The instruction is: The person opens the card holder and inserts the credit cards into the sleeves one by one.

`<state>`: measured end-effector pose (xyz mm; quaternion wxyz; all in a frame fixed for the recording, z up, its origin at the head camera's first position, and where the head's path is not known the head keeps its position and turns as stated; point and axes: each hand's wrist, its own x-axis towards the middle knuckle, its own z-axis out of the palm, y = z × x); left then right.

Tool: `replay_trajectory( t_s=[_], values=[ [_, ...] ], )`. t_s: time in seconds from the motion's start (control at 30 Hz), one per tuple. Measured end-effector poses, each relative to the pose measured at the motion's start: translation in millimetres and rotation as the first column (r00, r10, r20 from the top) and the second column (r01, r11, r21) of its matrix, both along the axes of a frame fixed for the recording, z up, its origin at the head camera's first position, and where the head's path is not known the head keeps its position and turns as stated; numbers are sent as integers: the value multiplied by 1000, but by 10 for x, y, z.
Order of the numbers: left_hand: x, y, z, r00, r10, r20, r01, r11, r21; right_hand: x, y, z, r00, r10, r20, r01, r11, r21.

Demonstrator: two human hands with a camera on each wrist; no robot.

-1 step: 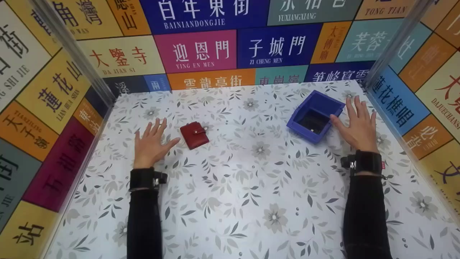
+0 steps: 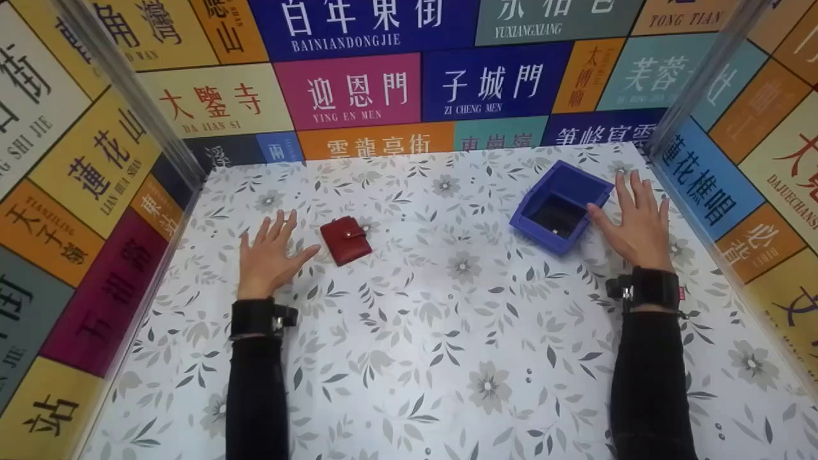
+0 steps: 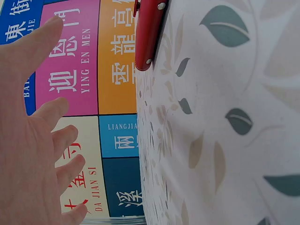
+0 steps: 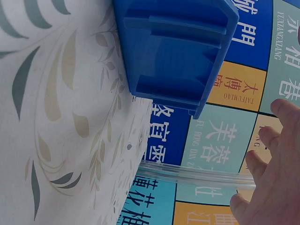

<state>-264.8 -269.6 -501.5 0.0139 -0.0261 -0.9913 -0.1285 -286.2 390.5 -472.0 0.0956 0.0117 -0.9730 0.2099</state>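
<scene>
A small red wallet (image 2: 346, 241) with a snap strap lies on the flowered tabletop, left of centre. Just to its left is my left hand (image 2: 271, 255), fingers spread and holding nothing. The left wrist view shows that hand (image 3: 33, 136) raised above the surface, with the edge of the wallet (image 3: 149, 35) nearby. At the back right stands a blue plastic bin (image 2: 543, 239) with a dark inside and a small pale speck in it. My right hand (image 2: 636, 223) is beside the bin's right side, its fingers extended and the thumb overlapping the rim in the head view. Ribbed walls of the bin (image 4: 173, 61) face the right wrist camera.
The white tabletop (image 2: 409, 319) has a grey leaf and flower print. Upright panels (image 2: 358, 89) with coloured sign lettering enclose it at the back, left and right, with clear strips at the corners. Black bands circle both wrists.
</scene>
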Motion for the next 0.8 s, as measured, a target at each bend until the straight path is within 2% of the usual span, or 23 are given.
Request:
replay_trajectory(
  t_s=[0.1,0.2,0.4,0.5,0.67,0.8],
  values=[
    [-9,14,-3,1000,-4,18,3,1000,20,-14,-7,-8,1000,2,9,-2,1000,-18],
    [-30,88,-37,997,-25,68,21,998,58,-35,-14,-33,1000,-1,30,2,999,-39],
    [-123,398,-145,975,-105,198,81,989,123,-76,-107,-67,996,-17,90,22,998,-54],
    [-156,544,-180,967,-139,213,116,986,119,-107,-224,-54,993,-4,116,10,998,-55],
    [-137,793,-197,961,-183,207,161,980,120,-150,-539,-4,991,75,111,-72,997,-27],
    [-83,1046,-199,956,-206,208,189,977,102,-193,-942,-25,983,171,70,-173,985,20]
  ],
)
